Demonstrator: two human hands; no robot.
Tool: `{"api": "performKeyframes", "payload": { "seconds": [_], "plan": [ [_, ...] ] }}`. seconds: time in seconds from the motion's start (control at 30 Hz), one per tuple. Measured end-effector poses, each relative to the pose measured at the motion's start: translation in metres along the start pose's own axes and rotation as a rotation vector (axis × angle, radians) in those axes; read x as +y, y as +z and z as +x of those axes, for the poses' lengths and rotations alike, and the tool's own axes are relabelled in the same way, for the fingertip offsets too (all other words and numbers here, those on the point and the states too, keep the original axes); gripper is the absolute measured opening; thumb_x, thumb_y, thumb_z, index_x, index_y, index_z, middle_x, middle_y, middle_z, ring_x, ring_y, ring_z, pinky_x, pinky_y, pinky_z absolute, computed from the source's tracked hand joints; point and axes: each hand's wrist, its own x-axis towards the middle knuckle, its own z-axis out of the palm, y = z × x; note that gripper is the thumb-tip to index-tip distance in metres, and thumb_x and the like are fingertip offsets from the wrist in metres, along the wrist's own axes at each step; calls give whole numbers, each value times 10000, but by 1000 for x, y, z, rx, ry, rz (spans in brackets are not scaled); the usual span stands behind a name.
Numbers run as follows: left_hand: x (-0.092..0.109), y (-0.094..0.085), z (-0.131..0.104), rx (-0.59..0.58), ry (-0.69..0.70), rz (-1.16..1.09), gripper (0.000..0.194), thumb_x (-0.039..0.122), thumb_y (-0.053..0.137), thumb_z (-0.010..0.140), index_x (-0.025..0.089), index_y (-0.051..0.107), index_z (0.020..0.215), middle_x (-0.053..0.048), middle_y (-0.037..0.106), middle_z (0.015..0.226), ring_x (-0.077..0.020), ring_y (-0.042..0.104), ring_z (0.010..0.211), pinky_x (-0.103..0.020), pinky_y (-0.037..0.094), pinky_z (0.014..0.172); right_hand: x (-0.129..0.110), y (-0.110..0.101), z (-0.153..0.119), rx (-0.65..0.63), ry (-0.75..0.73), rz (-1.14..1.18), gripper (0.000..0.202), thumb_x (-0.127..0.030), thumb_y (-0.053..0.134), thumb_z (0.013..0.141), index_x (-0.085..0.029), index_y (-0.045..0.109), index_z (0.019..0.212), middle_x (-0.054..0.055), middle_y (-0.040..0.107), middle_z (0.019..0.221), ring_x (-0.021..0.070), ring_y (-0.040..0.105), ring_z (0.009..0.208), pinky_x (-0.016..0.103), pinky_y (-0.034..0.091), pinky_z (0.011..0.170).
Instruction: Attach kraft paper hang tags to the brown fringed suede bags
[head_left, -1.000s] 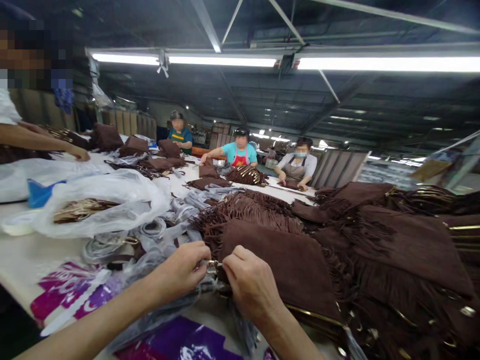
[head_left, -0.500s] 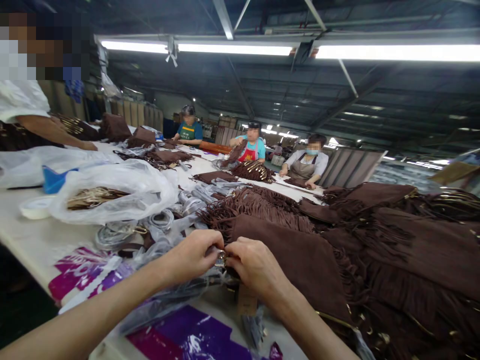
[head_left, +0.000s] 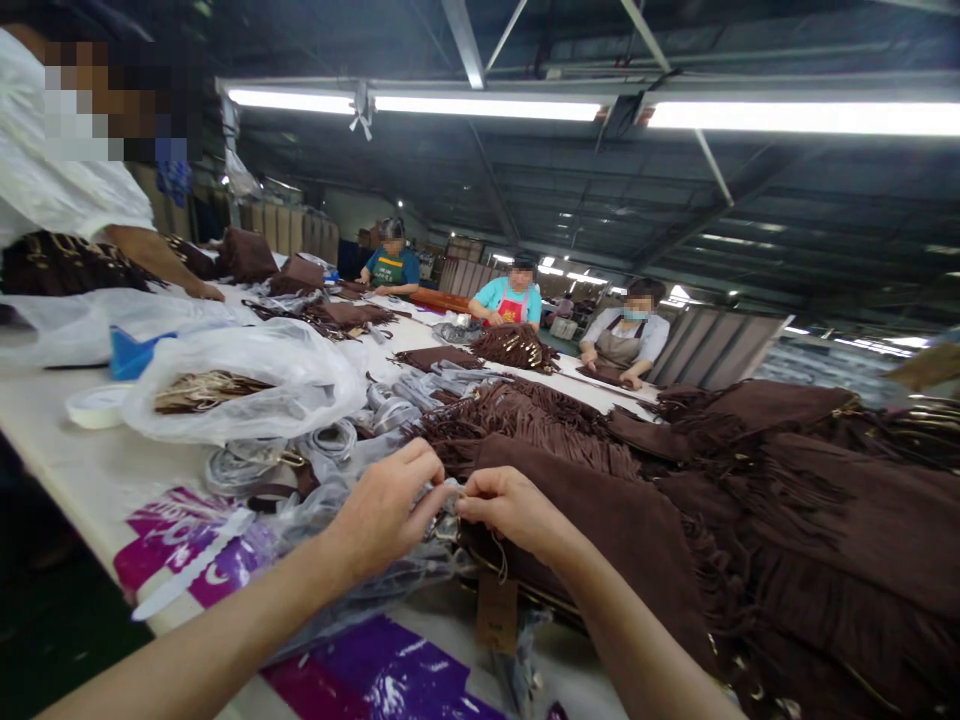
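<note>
A dark brown fringed suede bag (head_left: pixel 592 530) lies in front of me. My left hand (head_left: pixel 394 500) and my right hand (head_left: pixel 517 508) meet at its left corner. Between their fingertips is a small gold metal clasp (head_left: pixel 448 522) with clear plastic wrapping about it. The left thumb and fingers pinch the plastic. My right thumb and forefinger are closed on the clasp's upper end, which they partly hide. Below the right hand a brown card hang tag (head_left: pixel 496 610) dangles on a thin string.
More fringed bags (head_left: pixel 862 520) pile up on the right. On the left are an open plastic bag of tags (head_left: pixel 247 395), a white tape roll (head_left: pixel 97 405), wrapped straps (head_left: pixel 247 465) and purple plastic packaging (head_left: pixel 405 665). Several people work around the table, one (head_left: pixel 75 190) close on the left.
My fingers have shifted at the clasp, and the left hand has opened out slightly. The hang tag and its string show more fully. The view has swung a little left.
</note>
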Motion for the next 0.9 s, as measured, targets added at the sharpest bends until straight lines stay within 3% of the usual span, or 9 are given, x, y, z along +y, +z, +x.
{"api": "performKeyframes", "payload": {
  "seconds": [0.07,0.17,0.27,0.37,0.43,0.5,0.57,0.73,0.9],
  "plan": [
    [6,5,-14,-81,-109,5,185,249,506,912,185,618,779,-54,644,832,-203,586,780,-294,404,685,0,0,-1,-9,23,24,161,-188,627,722,-177,621,562,-64,502,488,96,406,453,214,284,454],
    [11,21,-25,-142,-245,8,120,249,578,879,204,687,903,-63,709,931,-235,636,865,-309,421,735,0,2,-1,-9,39,53,146,-187,632,710,-175,626,565,-62,512,492,93,411,449,212,278,445],
    [10,38,-24,-107,-325,15,159,225,555,888,226,705,941,-59,734,972,-251,654,914,-313,420,749,2,4,-2,3,49,80,154,-188,625,711,-174,613,558,-59,507,492,91,420,448,205,279,436],
    [10,47,-21,-33,-335,-55,212,205,495,895,208,690,812,-47,722,857,-222,648,820,-288,401,691,2,6,-5,18,66,117,111,-211,631,710,-171,615,607,-61,492,486,95,426,433,194,293,403],
    [9,45,-22,10,-317,-143,234,187,473,865,191,638,699,-26,662,730,-190,600,711,-270,375,638,1,7,-11,28,66,153,83,-245,635,719,-168,645,750,-60,519,532,105,462,442,192,327,389],
    [8,36,-24,44,-314,-251,224,190,467,825,188,561,622,6,563,628,-162,524,632,-254,347,593,-2,7,-19,49,33,210,180,-269,617,744,-175,641,895,-51,563,625,113,515,483,191,366,402],
    [8,25,-25,74,-314,-359,201,210,469,799,191,510,604,25,495,606,-149,478,618,-245,340,585,-4,9,-27,76,-18,268,190,-273,585,777,-184,636,937,-42,580,681,117,547,523,193,384,422],
    [12,6,-14,109,-240,-493,205,258,496,796,184,498,605,8,505,697,-149,487,686,-259,378,653,-5,20,-36,184,-241,221,102,-205,586,809,-189,684,829,-6,598,854,99,567,566,226,436,538],
    [14,11,-5,125,-300,-648,234,326,542,784,181,497,605,21,469,659,-135,446,643,-252,360,610,-2,28,-33,295,-294,139,158,-160,559,839,-189,633,703,-34,544,696,119,518,603,236,394,591]
  ]
}}
